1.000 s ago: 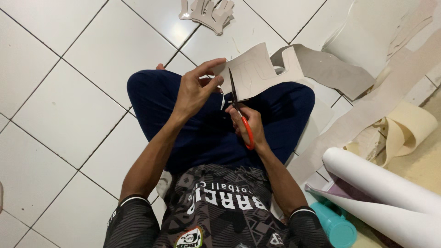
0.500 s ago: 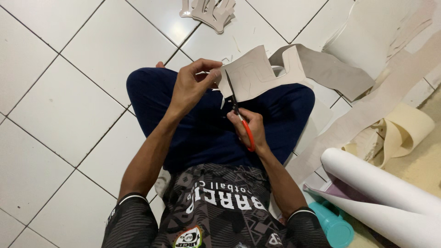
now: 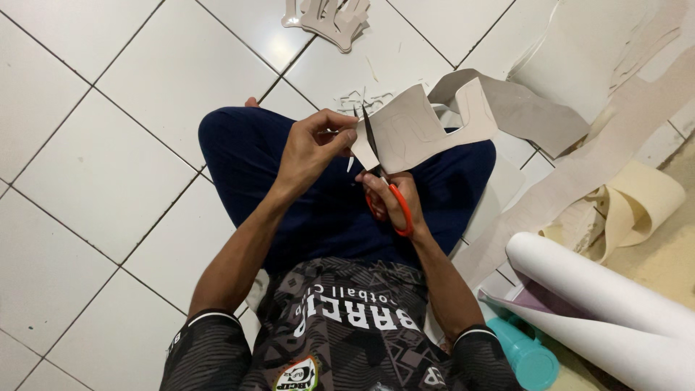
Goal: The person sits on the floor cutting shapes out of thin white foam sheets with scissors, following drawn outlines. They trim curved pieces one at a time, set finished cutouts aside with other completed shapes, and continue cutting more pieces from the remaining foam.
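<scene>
I sit cross-legged on a white tiled floor in dark blue trousers. My left hand [image 3: 313,148] pinches the near edge of a beige sheet of material [image 3: 414,129] that has an outline drawn on it. My right hand [image 3: 391,199] grips orange-handled scissors [image 3: 384,190]. Their dark blades point up and away from me and cut into the sheet right beside my left fingers. The far part of the sheet hangs over my right knee.
A stack of cut beige shapes [image 3: 329,16] lies on the tiles ahead. Long offcut strips [image 3: 579,174] and a curled cream roll [image 3: 641,199] lie to the right. White rolled sheets [image 3: 601,297] and a teal cylinder [image 3: 523,355] rest by my right hip.
The sheet has been turned a little in my left hand, and the scissor blades have worked further into it. My view has shifted slightly.
</scene>
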Motion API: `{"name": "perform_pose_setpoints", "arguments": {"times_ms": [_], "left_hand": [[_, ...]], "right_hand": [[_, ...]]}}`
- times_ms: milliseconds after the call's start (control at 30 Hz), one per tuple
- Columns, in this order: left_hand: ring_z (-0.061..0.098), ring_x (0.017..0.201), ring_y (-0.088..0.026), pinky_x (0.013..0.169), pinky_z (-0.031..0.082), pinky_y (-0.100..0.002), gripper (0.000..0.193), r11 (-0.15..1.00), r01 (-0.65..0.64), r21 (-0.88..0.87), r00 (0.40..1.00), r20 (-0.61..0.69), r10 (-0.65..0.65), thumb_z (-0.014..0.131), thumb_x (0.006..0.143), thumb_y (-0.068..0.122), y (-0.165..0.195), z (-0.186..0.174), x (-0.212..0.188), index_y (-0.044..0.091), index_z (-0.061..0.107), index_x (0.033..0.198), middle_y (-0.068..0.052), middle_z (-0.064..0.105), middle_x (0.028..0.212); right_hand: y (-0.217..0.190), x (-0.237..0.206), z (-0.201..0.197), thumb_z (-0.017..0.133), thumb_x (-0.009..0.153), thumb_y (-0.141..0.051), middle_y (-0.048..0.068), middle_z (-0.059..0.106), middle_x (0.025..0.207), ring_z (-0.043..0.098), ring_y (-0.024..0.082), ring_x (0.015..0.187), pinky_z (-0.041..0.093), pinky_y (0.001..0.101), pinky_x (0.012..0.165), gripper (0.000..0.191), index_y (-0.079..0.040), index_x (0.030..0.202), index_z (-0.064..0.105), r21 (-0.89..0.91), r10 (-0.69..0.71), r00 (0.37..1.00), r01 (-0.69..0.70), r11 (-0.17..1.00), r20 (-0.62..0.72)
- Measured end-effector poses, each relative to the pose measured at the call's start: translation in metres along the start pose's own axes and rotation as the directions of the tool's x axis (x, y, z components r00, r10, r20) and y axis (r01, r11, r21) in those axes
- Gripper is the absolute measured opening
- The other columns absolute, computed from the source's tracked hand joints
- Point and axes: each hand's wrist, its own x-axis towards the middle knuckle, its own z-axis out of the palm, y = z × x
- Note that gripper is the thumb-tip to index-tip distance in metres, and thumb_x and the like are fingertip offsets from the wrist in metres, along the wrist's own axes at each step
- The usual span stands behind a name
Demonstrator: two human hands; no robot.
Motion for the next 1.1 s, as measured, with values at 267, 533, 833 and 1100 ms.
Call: {"name": "perform_pose_setpoints", "arguments": {"times_ms": [267,533,833,1100], "left_hand": [[0.071,0.09,-0.012,0.081,0.066,-0.028,0.022,0.944,0.041,-0.326,0.995,-0.076,-0.069,0.07,0.096,0.007,-0.032,0.013,-0.004,-0.005,0.066,0.115,-0.009,0.071,0.107],[0.07,0.092,-0.016,0.081,0.061,-0.026,0.02,0.818,0.011,-0.575,0.981,-0.153,-0.121,0.068,0.1,0.004,-0.055,0.039,-0.012,-0.006,0.063,0.117,-0.014,0.068,0.108],[0.071,0.09,-0.014,0.077,0.06,-0.026,0.027,1.0,0.022,-0.022,0.994,-0.11,-0.025,0.076,0.094,0.001,-0.029,0.019,0.0,-0.002,0.061,0.116,-0.015,0.07,0.108],[0.071,0.109,-0.014,0.091,0.067,-0.029,0.035,0.979,-0.173,0.103,0.976,-0.114,0.185,0.074,0.094,0.003,-0.009,0.009,0.005,0.006,0.069,0.129,-0.006,0.07,0.126]], "right_hand": [[0.004,0.003,-0.005,0.057,0.104,-0.026,-0.002,0.047,0.058,0.041,0.004,0.044,0.035,0.0217,0.039,0.032,0.004,0.1,0.068,-0.055,-0.02,1.0,0.021,0.998,0.022],[0.011,0.002,-0.002,0.058,0.103,-0.027,-0.001,0.048,0.057,0.041,0.005,0.041,0.035,0.022,0.038,0.033,0.004,0.096,0.068,-0.02,-0.023,0.999,0.023,1.0,-0.041],[0.022,-0.004,0.002,0.059,0.103,-0.027,-0.001,0.049,0.059,0.04,0.005,0.042,0.033,0.0217,0.037,0.034,0.004,0.094,0.067,-0.04,-0.005,0.997,0.002,0.999,-0.079],[0.011,0.001,0.005,0.059,0.1,-0.027,-0.002,0.054,0.069,0.049,0.006,0.055,0.041,0.0232,0.05,0.031,0.0,0.114,0.066,-0.167,-0.119,0.993,0.119,0.979,0.012]]}}
